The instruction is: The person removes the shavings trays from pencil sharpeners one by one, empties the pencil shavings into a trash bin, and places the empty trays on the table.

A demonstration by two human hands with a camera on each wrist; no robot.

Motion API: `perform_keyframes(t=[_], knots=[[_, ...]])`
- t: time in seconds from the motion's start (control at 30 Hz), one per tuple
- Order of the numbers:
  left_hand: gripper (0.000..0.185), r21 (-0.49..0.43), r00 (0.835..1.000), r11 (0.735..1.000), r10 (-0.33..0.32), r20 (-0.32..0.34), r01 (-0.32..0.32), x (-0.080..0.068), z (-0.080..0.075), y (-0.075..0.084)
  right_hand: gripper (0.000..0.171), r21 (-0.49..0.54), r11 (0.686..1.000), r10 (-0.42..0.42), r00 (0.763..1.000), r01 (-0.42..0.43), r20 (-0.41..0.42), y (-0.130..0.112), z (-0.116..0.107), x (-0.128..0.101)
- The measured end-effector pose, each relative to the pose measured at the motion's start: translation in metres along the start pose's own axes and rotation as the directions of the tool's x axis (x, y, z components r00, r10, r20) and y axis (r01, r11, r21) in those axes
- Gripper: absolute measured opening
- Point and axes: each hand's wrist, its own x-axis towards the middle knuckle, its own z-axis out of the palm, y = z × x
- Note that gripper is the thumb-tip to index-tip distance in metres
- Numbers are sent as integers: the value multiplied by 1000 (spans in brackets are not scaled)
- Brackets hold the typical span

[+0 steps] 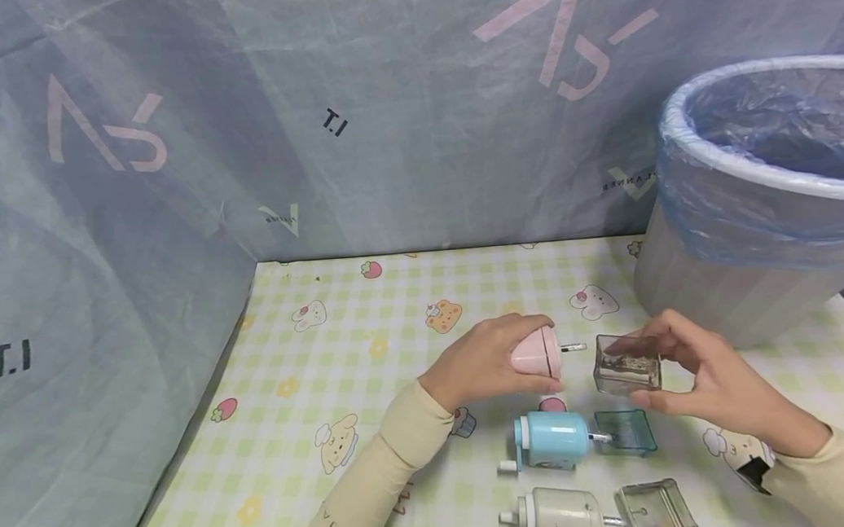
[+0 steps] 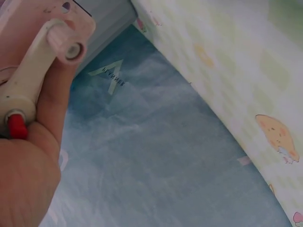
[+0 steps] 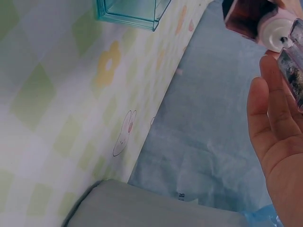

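Pink plastic pencil sharpener (image 1: 536,353), a small rounded body with a metal rod sticking from its flat face, sits just right of centre in the head view, lifted off the green-checked tablecloth (image 1: 339,335) in the left hand (image 1: 484,363), whose fingers curl over its top with the thumb under it. The right hand (image 1: 702,379) pinches a clear smoky plastic shavings drawer (image 1: 626,363) between thumb below and fingers above, just right of the sharpener and apart from it. Its long axis runs left to right across the frame, roughly level, the rod end pointing right at the drawer and the crank end back toward the wrist, as the left wrist view shows. The drawer seems to hold dark shavings; tilted on its open side, it could spill them onto the cloth, since the lined grey waste bin (image 1: 755,191) stands off at the upper right, not beneath it. A light pinch might also let it slip. Below lie a blue sharpener (image 1: 552,440) with a teal drawer (image 1: 625,431), and a cream sharpener (image 1: 561,517) with a grey drawer (image 1: 650,509).
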Motion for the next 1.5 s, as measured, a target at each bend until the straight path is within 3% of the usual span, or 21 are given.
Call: perform_keyframes(t=[0.27, 0.73, 1.5], knots=[[57, 48, 999, 999, -5, 36, 4, 4, 10, -7, 58, -3, 1000, -26, 1000, 26, -12, 2, -2, -2], [64, 132, 998, 991, -24, 63, 15, 5, 25, -15, 55, 3, 1000, 7, 1000, -7, -17, 2, -5, -6], [71, 181, 992, 982, -66, 104, 46, 4, 38, -22, 54, -14, 999, 39, 999, -40, -31, 1, -9, -9]])
